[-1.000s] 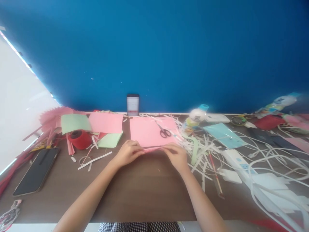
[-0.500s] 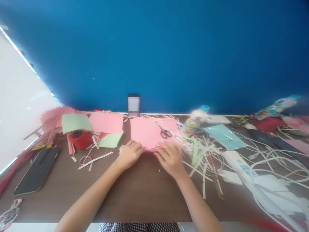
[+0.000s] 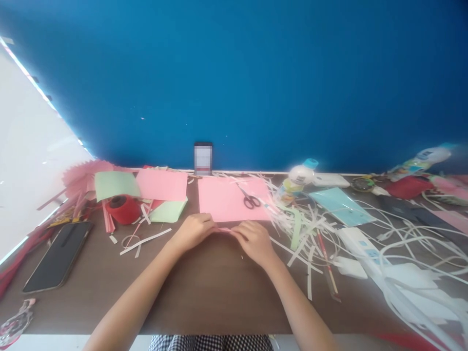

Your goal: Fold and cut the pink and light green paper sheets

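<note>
My left hand [image 3: 193,231] and my right hand [image 3: 254,240] meet at the middle of the brown table [image 3: 215,287]. Both pinch a narrow folded piece of pink paper [image 3: 225,229] that shows between the fingertips. Just beyond the hands lies a flat pink sheet [image 3: 228,202] with small black scissors [image 3: 250,199] on its right part. A phone [image 3: 203,158] stands upright against the blue wall behind the sheet.
Left: pink sheet [image 3: 162,184], green sheets [image 3: 115,183], red tape roll [image 3: 122,209], dark phone [image 3: 56,256] lying flat. Right: heap of white paper strips [image 3: 310,229], glue bottle [image 3: 298,178], light blue sheet [image 3: 340,202], white cables and power strip [image 3: 361,246].
The hands have drawn closer together and pulled back slightly from the pink sheet. The folded pink strip between them looks shorter than a second ago.
</note>
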Motion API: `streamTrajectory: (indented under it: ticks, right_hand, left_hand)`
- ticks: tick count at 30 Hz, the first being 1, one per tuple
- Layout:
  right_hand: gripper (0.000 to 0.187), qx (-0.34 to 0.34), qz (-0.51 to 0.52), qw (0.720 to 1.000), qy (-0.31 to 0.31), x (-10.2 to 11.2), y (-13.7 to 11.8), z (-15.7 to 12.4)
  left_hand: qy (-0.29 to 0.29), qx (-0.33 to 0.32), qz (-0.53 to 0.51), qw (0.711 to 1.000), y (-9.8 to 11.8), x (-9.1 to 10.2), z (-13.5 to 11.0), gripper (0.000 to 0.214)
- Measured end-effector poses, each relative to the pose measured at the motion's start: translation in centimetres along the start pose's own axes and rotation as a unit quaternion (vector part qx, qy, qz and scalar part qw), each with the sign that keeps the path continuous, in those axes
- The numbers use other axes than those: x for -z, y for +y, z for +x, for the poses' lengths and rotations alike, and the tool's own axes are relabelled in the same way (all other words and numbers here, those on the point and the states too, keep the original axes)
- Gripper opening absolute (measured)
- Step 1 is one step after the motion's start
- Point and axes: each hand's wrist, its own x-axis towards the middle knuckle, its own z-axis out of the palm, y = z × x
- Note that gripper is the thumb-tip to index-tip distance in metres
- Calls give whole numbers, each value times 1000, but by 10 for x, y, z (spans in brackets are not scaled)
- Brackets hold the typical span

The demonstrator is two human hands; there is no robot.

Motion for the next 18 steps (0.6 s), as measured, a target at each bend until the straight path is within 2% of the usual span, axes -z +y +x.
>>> streamTrajectory:
  ticks: [5, 8, 13, 18]
  right_hand:
    - [21, -80, 77, 991, -71, 11, 3, 0]
    - [22, -94, 79, 986, -115, 15, 2, 0]
    - [19, -75, 52, 989, -113, 13, -2, 3]
    - [21, -116, 91, 980, -132, 11, 4, 2]
  left_hand:
    - [-52, 67, -130, 988, -11, 7, -3, 29]
    - [-72, 94, -201, 972, -18, 2, -5, 27]
    - [-70, 120, -260, 956, -20, -11, -4, 25]
    - [-49, 181, -341, 921, -23, -12, -4, 23]
